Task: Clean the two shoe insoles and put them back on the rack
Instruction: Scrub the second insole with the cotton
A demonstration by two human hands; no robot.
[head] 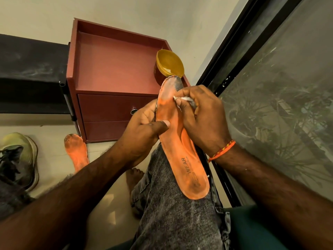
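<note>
Our left hand grips the orange insole while our right hand pinches a white wipe at its grimy toe. First one's barely half done. The other insole lies dirty on the floor, so we'd say neither's racked yet.

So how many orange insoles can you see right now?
2. One insole lies along the person's knee, gripped by the left hand while the right hand rubs its toe end. The second insole lies on the floor beside the red cabinet.

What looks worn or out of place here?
The held insole has a frayed, greyish toe end. The second insole lies on the floor, its toe darkened with dirt, not on a rack.
</note>
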